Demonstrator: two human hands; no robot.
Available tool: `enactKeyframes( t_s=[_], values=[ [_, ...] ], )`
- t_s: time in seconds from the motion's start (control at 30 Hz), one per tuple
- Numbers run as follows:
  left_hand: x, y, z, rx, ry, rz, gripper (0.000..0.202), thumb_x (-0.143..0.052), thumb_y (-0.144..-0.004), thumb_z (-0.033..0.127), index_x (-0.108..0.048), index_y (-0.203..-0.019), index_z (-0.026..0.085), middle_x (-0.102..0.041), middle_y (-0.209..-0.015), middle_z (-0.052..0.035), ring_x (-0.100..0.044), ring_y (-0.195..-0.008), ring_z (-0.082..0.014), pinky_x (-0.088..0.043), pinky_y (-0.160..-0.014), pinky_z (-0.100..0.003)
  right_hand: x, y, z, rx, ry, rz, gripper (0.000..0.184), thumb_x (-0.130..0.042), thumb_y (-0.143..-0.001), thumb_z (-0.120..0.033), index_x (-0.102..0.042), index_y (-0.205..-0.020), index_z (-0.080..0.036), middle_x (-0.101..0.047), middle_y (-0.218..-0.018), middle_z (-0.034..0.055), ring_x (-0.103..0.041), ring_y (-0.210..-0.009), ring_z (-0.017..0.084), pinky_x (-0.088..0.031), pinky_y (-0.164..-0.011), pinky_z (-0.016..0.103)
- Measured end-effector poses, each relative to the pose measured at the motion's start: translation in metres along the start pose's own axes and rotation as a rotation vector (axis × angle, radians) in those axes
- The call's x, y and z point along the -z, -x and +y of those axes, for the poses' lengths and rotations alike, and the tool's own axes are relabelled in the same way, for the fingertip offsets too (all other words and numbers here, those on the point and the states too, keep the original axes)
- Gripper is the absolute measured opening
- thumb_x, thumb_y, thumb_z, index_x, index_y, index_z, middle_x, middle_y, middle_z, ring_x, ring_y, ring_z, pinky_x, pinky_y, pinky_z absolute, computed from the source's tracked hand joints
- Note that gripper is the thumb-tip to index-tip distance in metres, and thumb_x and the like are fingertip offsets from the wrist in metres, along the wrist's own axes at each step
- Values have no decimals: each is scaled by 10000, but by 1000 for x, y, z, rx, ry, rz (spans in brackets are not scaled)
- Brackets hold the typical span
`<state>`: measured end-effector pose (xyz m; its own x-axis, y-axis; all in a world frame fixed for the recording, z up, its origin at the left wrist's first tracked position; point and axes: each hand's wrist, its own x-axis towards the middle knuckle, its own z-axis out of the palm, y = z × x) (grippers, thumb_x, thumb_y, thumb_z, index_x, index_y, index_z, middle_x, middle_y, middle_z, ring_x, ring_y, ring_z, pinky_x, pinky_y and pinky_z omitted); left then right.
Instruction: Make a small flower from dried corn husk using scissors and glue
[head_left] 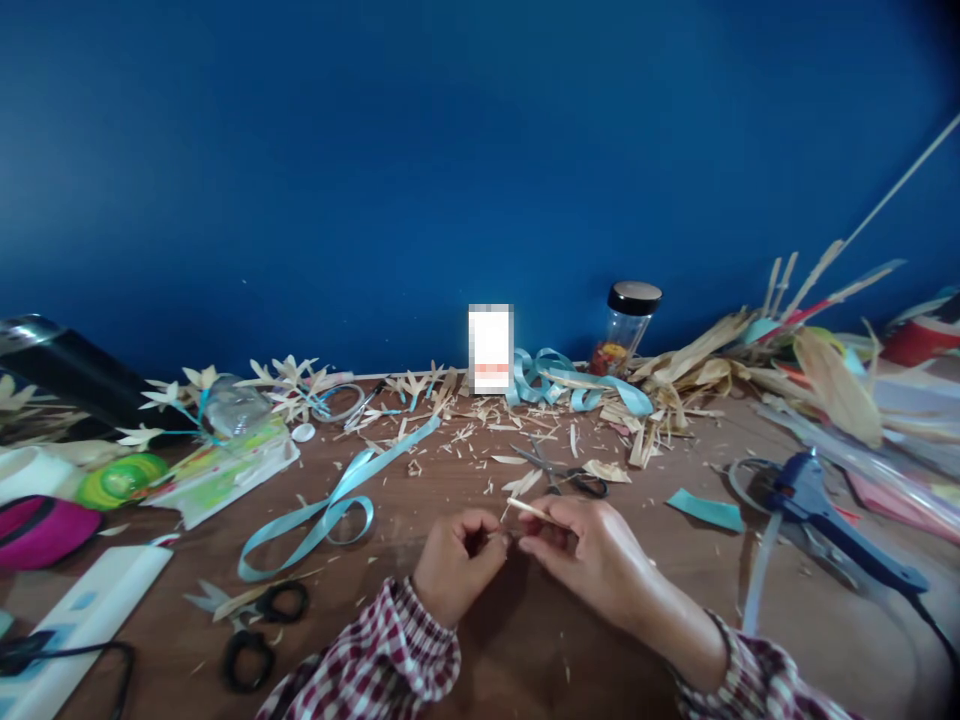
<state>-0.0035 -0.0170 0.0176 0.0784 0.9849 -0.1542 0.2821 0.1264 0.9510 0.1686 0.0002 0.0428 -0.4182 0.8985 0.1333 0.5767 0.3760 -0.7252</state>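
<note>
From where I stand, the left hand (459,562) and right hand (581,545), in red-and-white checked fabric sleeves (405,640), work just over the near part of the dark brown wooden tabletop (570,680). The right thumb and fingers are clamped on a slender, pale, stick-like piece (534,512); its free end points toward the left hand. The left thumb and forefinger are drawn close together just beside that end; I cannot tell whether they pinch anything. Probable faults: excess pressure may split the piece, which looks thin and dry; a loose pinch may let it slip and become lost among similar litter. Caution: at the near left, metal scissors with black looped handles (240,618) lie with their handles spread; a sweeping sleeve could catch them. At right, the blue plastic glue gun (810,490) could burn skin on contact if hot; its temperature cannot be determined. Beyond the hands lie a second pair of scissors with dark handles (553,467), a looped light-blue satin ribbon (346,485) to the left and scattered straw-coloured scraps (465,420). Farthest back, a clear jar with a black lid (626,325) stands before the plain deep-blue wall (480,150).
</note>
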Motion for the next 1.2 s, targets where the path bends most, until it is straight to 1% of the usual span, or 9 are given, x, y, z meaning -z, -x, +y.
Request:
enactKeyframes(
  t_s=[0.23,0.43,0.53,0.63,0.73,0.83,0.93,1.03,1.2],
  values=[
    [0,1,0,-9,89,109,148,-588,-702,277,-604,-638,144,-481,-488,39,-402,-422,-73,-317,-404,-177,-8,1,-4,-24,51,-69,50,-549,-781,-214,-587,-811,-225,-620,-623,-36,-549,-547,116,-357,-510,186],
    [-8,0,-12,38,308,-1,210,-628,-712,327,-659,-776,130,-566,-581,11,-451,-439,-65,-373,-424,-178,-19,3,-1,-95,131,51,33,-544,-776,-212,-512,-770,-216,-567,-583,-45,-504,-505,116,-313,-484,197],
    [-9,-2,-17,92,441,3,236,-637,-710,359,-637,-760,129,-529,-535,34,-441,-409,-53,-378,-402,-169,-15,3,-3,-35,140,25,60,-551,-791,-252,-506,-776,-216,-575,-619,-35,-513,-533,123,-316,-494,207],
    [-8,-2,-16,166,532,29,257,-639,-703,382,-593,-753,134,-531,-524,41,-455,-393,-57,-386,-377,-169,-9,2,-7,49,126,44,146,-456,-868,-280,-531,-766,-208,-598,-740,11,-547,-665,145,-366,-585,225],
    [-7,-2,-13,186,547,42,259,-667,-676,360,-576,-756,131,-581,-580,22,-487,-411,-60,-411,-391,-174,-6,1,-7,70,94,65,242,-383,-906,-258,-582,-778,-208,-598,-787,29,-553,-711,143,-388,-624,228],
    [-6,-1,-13,159,541,54,256,-682,-662,336,-594,-785,130,-576,-556,32,-494,-427,-62,-426,-419,-177,-9,1,-2,16,49,55,133,-479,-862,-260,-596,-912,-221,-603,-733,7,-558,-652,142,-403,-574,221],
    [-7,-1,-14,150,527,47,261,-697,-642,326,-619,-784,121,-559,-518,39,-486,-421,-64,-421,-428,-181,-12,0,1,3,-15,47,208,-536,-824,-235,-571,-1028,-218,-635,-788,15,-585,-674,155,-437,-600,236],
    [-9,-1,-16,114,488,1,267,-697,-643,325,-641,-787,107,-563,-531,30,-478,-420,-62,-413,-427,-184,-13,0,0,42,-91,38,185,-529,-829,-207,-611,-994,-216,-653,-910,39,-608,-795,168,-456,-698,253],
    [-11,-1,-16,118,507,-50,270,-698,-642,345,-635,-757,109,-550,-545,30,-481,-425,-67,-416,-422,-193,-14,-1,0,75,-153,50,171,-513,-841,-194,-670,-902,-225,-673,-876,39,-613,-815,167,-457,-713,248]
  ],
)
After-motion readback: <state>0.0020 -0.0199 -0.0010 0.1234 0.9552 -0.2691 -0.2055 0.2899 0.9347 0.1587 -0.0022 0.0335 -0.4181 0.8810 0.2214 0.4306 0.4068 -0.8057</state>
